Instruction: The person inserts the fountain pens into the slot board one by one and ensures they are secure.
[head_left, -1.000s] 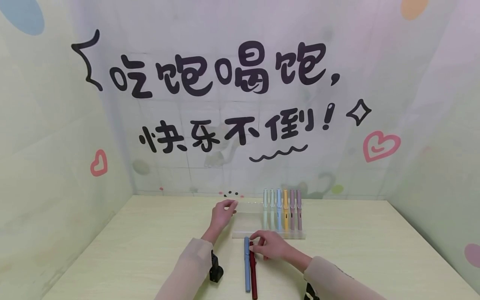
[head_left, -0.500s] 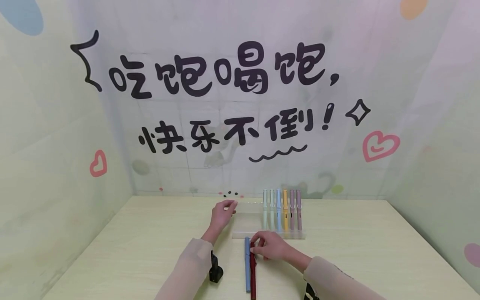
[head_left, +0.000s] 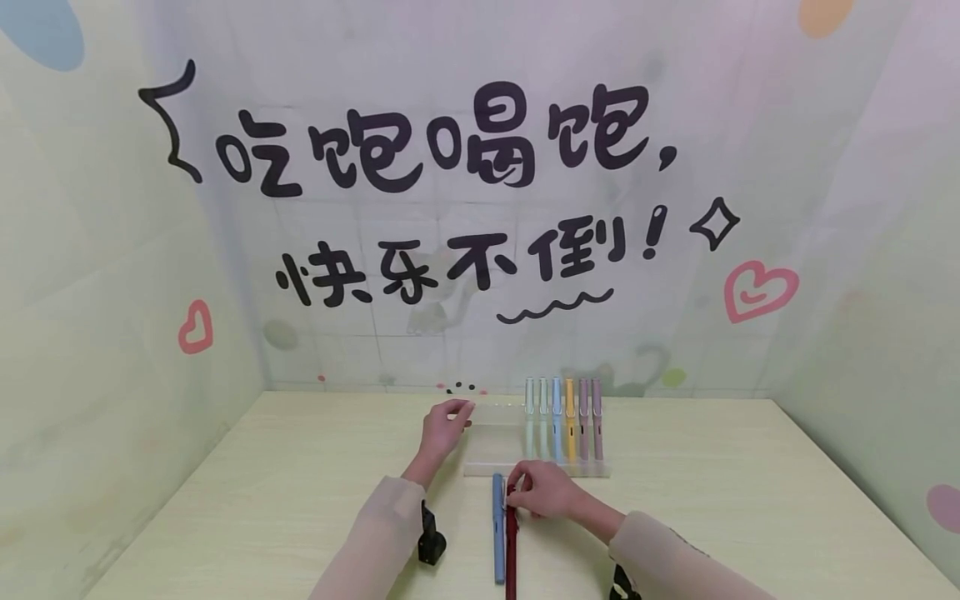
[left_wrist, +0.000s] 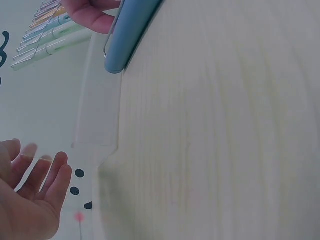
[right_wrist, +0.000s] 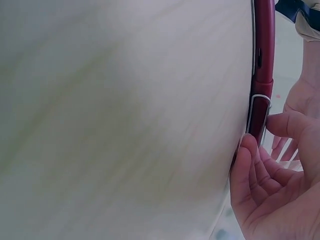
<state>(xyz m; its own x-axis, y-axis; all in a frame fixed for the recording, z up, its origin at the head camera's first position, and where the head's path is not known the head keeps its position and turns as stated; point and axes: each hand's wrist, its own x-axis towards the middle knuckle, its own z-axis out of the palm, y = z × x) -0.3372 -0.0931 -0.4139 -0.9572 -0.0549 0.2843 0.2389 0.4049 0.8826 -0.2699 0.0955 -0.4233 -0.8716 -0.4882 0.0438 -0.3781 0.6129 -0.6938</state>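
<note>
My right hand (head_left: 546, 490) pinches the capped end of a dark red pen (head_left: 512, 542) between thumb and fingers. In the right wrist view, its wire clip and the thumb meet at the side of the red cap (right_wrist: 259, 112). Just left of it lies a blue pen (head_left: 498, 533) with its clip on the right side. Both pens point toward me in front of a clear plastic pen stand (head_left: 495, 469). My left hand (head_left: 445, 433) holds the stand's upper left corner, with some fingertips seen through the plastic in the left wrist view.
Several pens stand in a row in the stand's right half: pale green ones, a light blue pen (head_left: 557, 417), a yellow pen (head_left: 571, 421) and purple ones. The pale wooden table (head_left: 712, 500) ends at a printed wall (head_left: 450, 350) behind the stand.
My right hand and the red pen have shifted slightly right, and the red pen lies straighter. The blue pen has moved right and rolled, its clip now sideways. My left hand stays put.
</note>
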